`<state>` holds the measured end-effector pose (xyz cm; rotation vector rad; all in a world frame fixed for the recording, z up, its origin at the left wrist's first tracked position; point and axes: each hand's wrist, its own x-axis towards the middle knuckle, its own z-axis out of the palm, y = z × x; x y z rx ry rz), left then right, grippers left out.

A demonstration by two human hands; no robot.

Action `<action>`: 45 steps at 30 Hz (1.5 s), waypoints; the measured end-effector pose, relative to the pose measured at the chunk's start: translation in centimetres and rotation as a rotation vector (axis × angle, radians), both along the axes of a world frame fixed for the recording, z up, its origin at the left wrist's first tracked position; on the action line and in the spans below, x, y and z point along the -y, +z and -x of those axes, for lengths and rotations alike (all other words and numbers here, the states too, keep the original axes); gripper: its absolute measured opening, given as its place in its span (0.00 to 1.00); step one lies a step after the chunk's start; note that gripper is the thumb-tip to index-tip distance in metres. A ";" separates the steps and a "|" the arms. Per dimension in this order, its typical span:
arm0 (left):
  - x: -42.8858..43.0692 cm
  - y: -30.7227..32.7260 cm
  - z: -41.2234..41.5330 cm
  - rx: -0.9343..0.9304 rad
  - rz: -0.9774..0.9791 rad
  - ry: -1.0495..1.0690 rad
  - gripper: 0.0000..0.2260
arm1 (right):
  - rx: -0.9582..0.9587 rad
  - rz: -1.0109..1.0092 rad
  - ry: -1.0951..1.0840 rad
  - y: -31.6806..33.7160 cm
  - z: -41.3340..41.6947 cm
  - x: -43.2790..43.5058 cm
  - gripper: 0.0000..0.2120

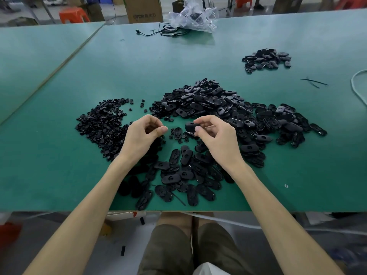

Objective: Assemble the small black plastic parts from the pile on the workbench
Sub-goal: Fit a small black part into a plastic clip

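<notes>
Fingers point(198, 129) on blk part point(189, 126) amid piles point(208, 100)

Smooth matt green workbench top point(119, 66), big pile point(208, 102) of black plastic oval shells with a slight sheen, small black plastic pieces point(99, 124) left of that pile, crinkled glossy clear plastic bag point(194, 18) beyond it, matt brown cardboard box point(144, 8) beyond it

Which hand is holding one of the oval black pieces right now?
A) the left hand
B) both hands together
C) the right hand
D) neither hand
C: the right hand pinches an oval black piece between thumb and fingers, while the left hand is apart from it, with its fingers curled and no oval piece showing in it.
</notes>
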<state>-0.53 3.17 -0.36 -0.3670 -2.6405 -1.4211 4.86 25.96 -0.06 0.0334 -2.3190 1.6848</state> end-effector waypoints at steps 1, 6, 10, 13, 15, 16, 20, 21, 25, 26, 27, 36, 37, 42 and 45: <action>0.0 0.0 0.0 0.001 -0.002 0.002 0.07 | -0.003 0.010 -0.002 0.0 0.0 0.0 0.07; -0.1 0.1 -0.1 0.011 -0.011 0.007 0.08 | 0.001 0.017 -0.001 0.1 -0.1 0.1 0.07; -0.1 0.2 -0.3 0.012 -0.016 0.012 0.08 | -0.006 0.033 -0.005 0.0 -0.1 0.0 0.07; 0.0 0.4 -0.3 0.007 -0.032 0.012 0.08 | -0.003 0.050 -0.002 0.0 -0.1 0.0 0.07; -0.1 0.4 -0.4 0.004 -0.049 0.011 0.08 | 0.006 0.061 -0.002 -0.1 0.0 0.0 0.06; -0.1 0.4 -0.3 0.005 -0.054 0.012 0.08 | 0.009 0.067 -0.002 -0.1 0.0 0.0 0.06; 0.0 0.5 -0.3 0.022 -0.132 0.003 0.07 | 0.014 0.085 -0.008 -0.1 0.0 -0.1 0.07; 0.0 0.5 -0.3 0.022 -0.161 -0.002 0.06 | 0.017 0.089 -0.008 -0.1 0.0 -0.1 0.07; 0.1 0.6 -0.4 0.018 -0.203 -0.021 0.03 | 0.027 0.101 -0.007 -0.1 0.0 -0.1 0.07; 0.1 0.6 -0.3 0.017 -0.204 -0.029 0.03 | 0.027 0.104 -0.008 0.0 0.0 -0.1 0.07; 0.2 0.6 -0.3 0.014 -0.206 -0.038 0.02 | 0.027 0.106 -0.009 0.0 -0.1 -0.1 0.07; 0.4 0.5 -0.4 0.035 -0.186 -0.063 0.07 | 0.028 0.081 -0.019 0.1 -0.1 -0.1 0.06; 0.4 0.6 -0.4 0.034 -0.181 -0.066 0.08 | 0.029 0.082 -0.020 0.2 -0.1 -0.2 0.06; 0.4 0.5 -0.2 0.017 -0.135 -0.081 0.05 | 0.029 0.080 -0.023 0.2 0.0 -0.2 0.06; 0.4 0.4 -0.2 0.017 -0.131 -0.076 0.06 | 0.030 0.072 -0.023 0.1 0.0 -0.2 0.06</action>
